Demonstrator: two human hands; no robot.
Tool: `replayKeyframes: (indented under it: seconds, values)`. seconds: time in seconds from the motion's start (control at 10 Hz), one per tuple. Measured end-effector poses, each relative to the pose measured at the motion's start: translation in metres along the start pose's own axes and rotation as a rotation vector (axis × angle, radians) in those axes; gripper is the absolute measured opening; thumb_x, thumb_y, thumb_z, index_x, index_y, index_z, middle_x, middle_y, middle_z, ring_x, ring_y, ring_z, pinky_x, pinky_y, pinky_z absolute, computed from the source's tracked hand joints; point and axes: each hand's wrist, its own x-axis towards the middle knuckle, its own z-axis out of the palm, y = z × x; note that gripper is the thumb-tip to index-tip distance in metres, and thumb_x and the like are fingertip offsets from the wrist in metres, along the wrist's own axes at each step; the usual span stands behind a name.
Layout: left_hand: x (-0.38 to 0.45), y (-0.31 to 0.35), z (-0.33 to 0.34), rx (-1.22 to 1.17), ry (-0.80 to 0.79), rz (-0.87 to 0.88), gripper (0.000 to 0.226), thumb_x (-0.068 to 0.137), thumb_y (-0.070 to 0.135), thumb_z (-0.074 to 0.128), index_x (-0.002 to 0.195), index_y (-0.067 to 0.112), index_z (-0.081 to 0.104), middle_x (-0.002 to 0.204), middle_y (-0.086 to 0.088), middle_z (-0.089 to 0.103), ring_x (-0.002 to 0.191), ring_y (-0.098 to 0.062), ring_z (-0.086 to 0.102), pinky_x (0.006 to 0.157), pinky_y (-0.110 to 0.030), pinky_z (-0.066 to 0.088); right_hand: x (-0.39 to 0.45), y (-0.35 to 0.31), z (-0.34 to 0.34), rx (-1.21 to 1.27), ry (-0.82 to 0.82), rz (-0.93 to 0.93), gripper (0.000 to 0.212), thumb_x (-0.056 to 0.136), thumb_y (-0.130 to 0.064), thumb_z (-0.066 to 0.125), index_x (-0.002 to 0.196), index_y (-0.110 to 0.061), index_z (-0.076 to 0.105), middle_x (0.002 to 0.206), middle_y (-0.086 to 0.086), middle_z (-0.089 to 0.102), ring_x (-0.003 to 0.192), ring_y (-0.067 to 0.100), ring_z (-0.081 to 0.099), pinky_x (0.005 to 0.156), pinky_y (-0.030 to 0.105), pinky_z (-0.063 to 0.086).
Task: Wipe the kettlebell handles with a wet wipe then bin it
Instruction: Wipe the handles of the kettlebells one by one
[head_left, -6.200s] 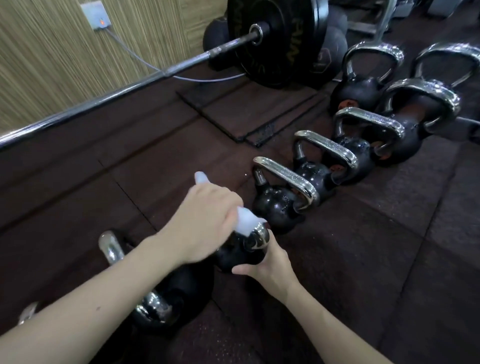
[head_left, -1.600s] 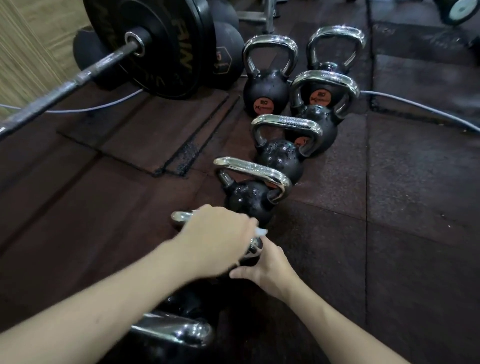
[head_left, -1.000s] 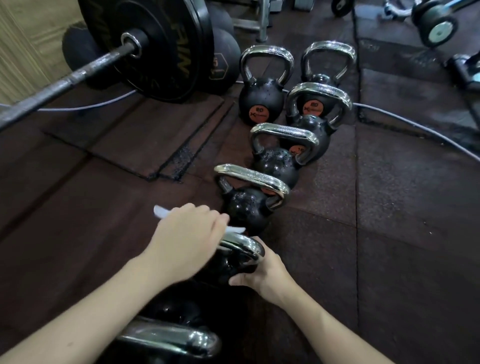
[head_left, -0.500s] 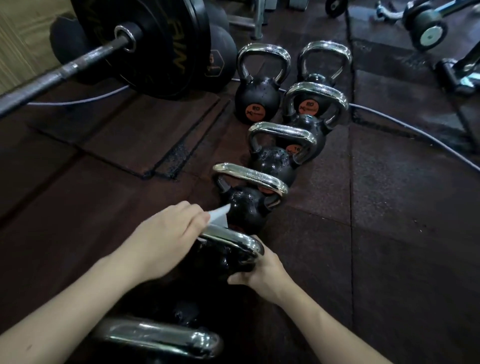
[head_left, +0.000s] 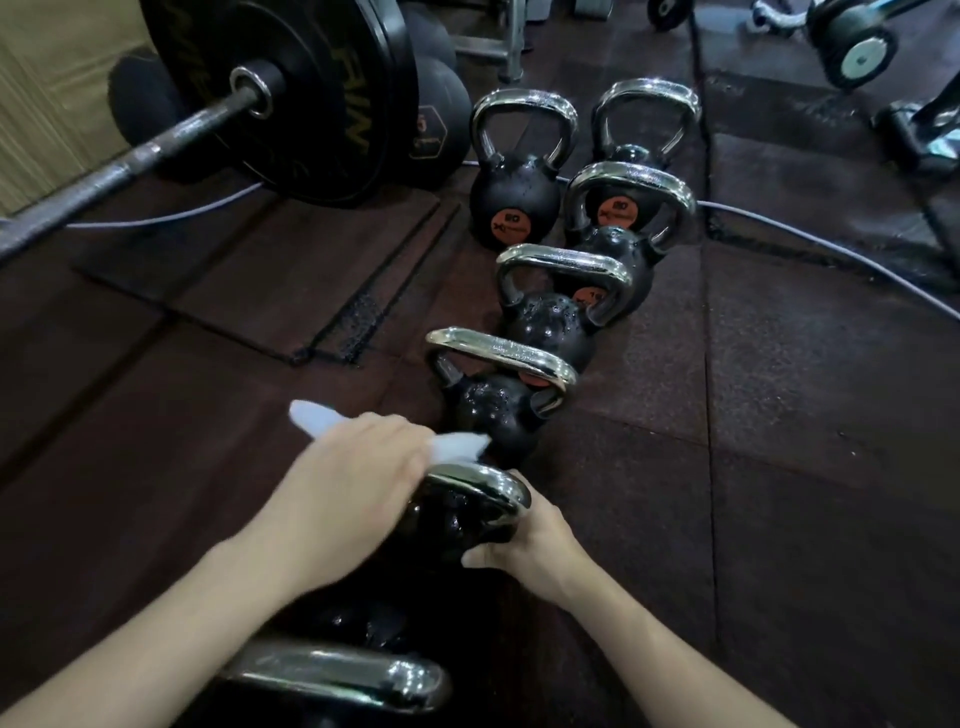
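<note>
Black kettlebells with chrome handles stand in a row on the dark rubber floor. My left hand (head_left: 343, 499) is closed around a white wet wipe (head_left: 457, 446), whose ends stick out on both sides of the fist, over the left part of the chrome handle (head_left: 483, 480) of a near kettlebell (head_left: 452, 525). My right hand (head_left: 530, 545) grips that kettlebell's body low on its right side. The following kettlebell (head_left: 493, 410) stands just beyond, untouched. Another chrome handle (head_left: 337, 680) lies nearest to me at the bottom edge.
Several more kettlebells (head_left: 519, 192) continue up the row. A loaded barbell (head_left: 291, 98) with big black plates lies at upper left. A grey cable (head_left: 831, 254) crosses the floor at right. Wheeled equipment (head_left: 857, 47) stands at top right. A loose mat piece (head_left: 270, 275) sits left of the row.
My left hand has slid the wipe back over the handle from its left end, and more of the wipe now shows on both sides. My right hand has stayed on the kettlebell body.
</note>
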Motion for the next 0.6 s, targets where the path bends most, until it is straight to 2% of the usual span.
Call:
replayKeyframes:
  seconds: [0.1,0.2,0.3,0.4,0.5,0.6]
  values:
    - [0.007,-0.021,-0.004,-0.106,0.009,-0.265,0.055,0.097,0.055,0.012,0.090,0.028,0.059,0.078,0.014,0.055,0.074,-0.008,0.057,0.070,-0.031,0.049,-0.001,0.004,-0.003,-0.003,-0.011,-0.003,0.072,0.059,-0.017,0.098,0.116,-0.042,0.061,0.104,-0.023,0.075,0.100,-0.009,0.068,0.082,0.008,0.050]
    - [0.010,0.008,-0.006,-0.006,0.071,-0.213,0.037,0.092,0.039,0.025,0.080,0.023,0.055,0.071,0.006,0.052,0.063,-0.016,0.050,0.058,-0.036,0.047,-0.004,-0.004,-0.005,-0.028,-0.030,0.010,0.075,0.060,-0.009,0.097,0.120,-0.036,0.061,0.099,-0.027,0.075,0.094,-0.011,0.068,0.080,0.007,0.049]
    - [0.011,0.036,-0.007,0.120,0.087,0.008,0.029,0.096,0.027,0.033,0.080,0.020,0.056,0.075,-0.003,0.053,0.068,-0.029,0.051,0.062,-0.046,0.045,-0.004,-0.007,-0.005,-0.053,-0.020,-0.014,0.064,0.070,-0.003,0.092,0.116,-0.035,0.061,0.086,-0.037,0.072,0.082,-0.015,0.068,0.072,0.002,0.047]
    - [0.018,0.074,-0.002,0.098,0.030,0.118,0.032,0.100,0.037,0.037,0.088,0.020,0.061,0.084,-0.001,0.057,0.079,-0.027,0.051,0.078,-0.045,0.043,-0.019,-0.039,-0.009,0.012,-0.020,-0.024,0.027,0.105,0.008,0.049,0.125,-0.010,0.054,0.049,-0.038,0.060,0.056,-0.022,0.061,0.058,0.001,0.046]
    - [0.024,0.072,0.001,-0.001,0.016,0.183,0.031,0.098,0.043,0.045,0.096,0.021,0.066,0.087,0.003,0.059,0.083,-0.022,0.054,0.083,-0.041,0.045,-0.032,-0.039,-0.010,-0.118,-0.033,0.028,0.025,0.105,0.009,0.045,0.121,-0.003,0.060,0.046,-0.030,0.062,0.053,-0.024,0.059,0.057,0.001,0.047]
    - [0.014,0.050,0.002,-0.077,0.063,0.233,0.035,0.102,0.042,0.045,0.117,0.022,0.069,0.100,0.009,0.065,0.093,-0.015,0.060,0.089,-0.034,0.045,-0.008,-0.031,-0.048,-0.263,-0.133,-0.026,0.045,0.079,-0.012,0.088,0.118,-0.022,0.068,0.103,-0.012,0.078,0.097,-0.012,0.070,0.088,0.015,0.055]
